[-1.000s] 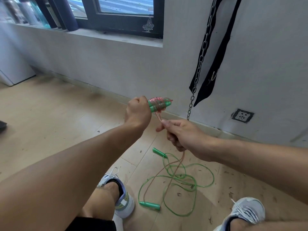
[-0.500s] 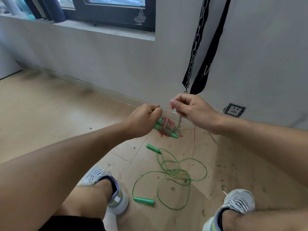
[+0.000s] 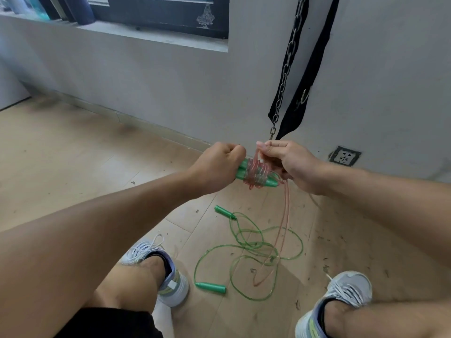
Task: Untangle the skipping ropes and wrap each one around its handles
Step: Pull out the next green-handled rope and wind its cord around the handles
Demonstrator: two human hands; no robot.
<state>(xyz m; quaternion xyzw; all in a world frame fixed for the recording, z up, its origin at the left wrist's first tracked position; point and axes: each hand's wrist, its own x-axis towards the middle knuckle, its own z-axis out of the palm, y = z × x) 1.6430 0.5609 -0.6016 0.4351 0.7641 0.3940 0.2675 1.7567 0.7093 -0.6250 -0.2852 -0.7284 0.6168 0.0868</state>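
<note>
Head camera view, looking down: the left hand (image 3: 214,168) grips the left end of two green handles (image 3: 256,175) held side by side, their long axis running left to right. The right hand (image 3: 286,162), just right of them, pinches the pink rope (image 3: 284,215) above the coils; its slack hangs to the floor (image 3: 97,167), across the loose green rope (image 3: 246,250).

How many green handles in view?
4. Two are bundled together in the left hand, wrapped in pink rope. Two lie on the floor: far handle and near handle, on the green rope.
</note>
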